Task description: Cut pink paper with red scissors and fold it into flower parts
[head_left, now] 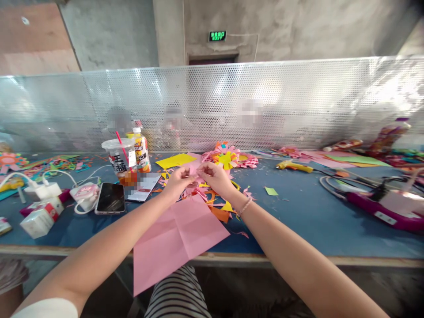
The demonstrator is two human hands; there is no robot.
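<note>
We see a small pink paper piece (194, 171), folded and light pink, pinched between the fingertips of the left hand (179, 180) and the right hand (217, 176), both closed on it. It hangs just beyond the far edge of the large pink sheet (179, 238), which lies creased into quarters and overhangs the near edge of the blue table (298, 212). Scraps of orange and yellow paper (220, 210) lie just right of that sheet's far corner. Left of the sheet and farther back stands a clear plastic cup (119, 161) with a red straw and a dark drink low inside it; an orange-labelled bottle (141, 152) stands touching its right side. A dark phone (110, 198) lies left of the sheet.
</note>
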